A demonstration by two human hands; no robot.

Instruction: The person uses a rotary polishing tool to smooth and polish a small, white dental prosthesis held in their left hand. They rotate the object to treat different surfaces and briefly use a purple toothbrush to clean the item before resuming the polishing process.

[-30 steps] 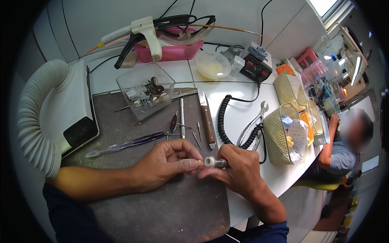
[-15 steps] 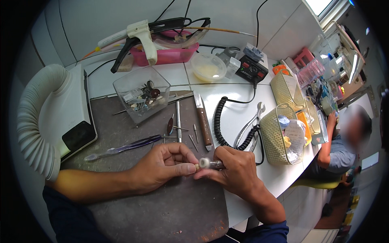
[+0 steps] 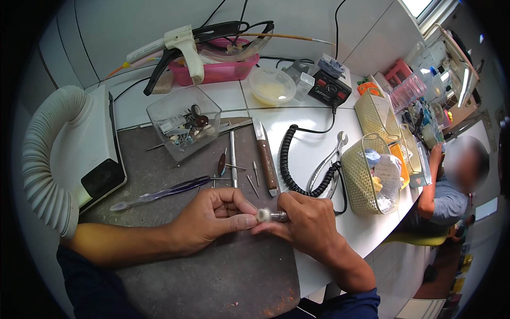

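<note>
My right hand [image 3: 311,222] is closed round a rotary handpiece [image 3: 279,216] whose metal nose points left. At its tip a small whitish polishing wheel [image 3: 263,215] looks blurred. Thumb and forefinger of my left hand [image 3: 226,215] meet in a pinch right beside the wheel. Whatever sits between these fingertips is tiny and mostly hidden, so its kind cannot be made out. Both hands are above the dark work mat [image 3: 212,276]. Beyond them lie a wooden-handled knife [image 3: 266,159], a metal rod [image 3: 233,159], several small burs [image 3: 255,173] and a purple toothbrush [image 3: 164,192].
At left stands a white unit with a ribbed hose [image 3: 40,154]. A clear box of bits [image 3: 183,125], a pink basket [image 3: 218,72] and a round tub [image 3: 272,87] are farther back. A coiled cord [image 3: 285,159] runs to a black control box [image 3: 329,87]. Cream baskets [image 3: 366,175] and another person [image 3: 449,196] are right.
My right hand and the handpiece have shifted slightly left, bringing the wheel closer to my left fingertips. My left hand has barely moved.
</note>
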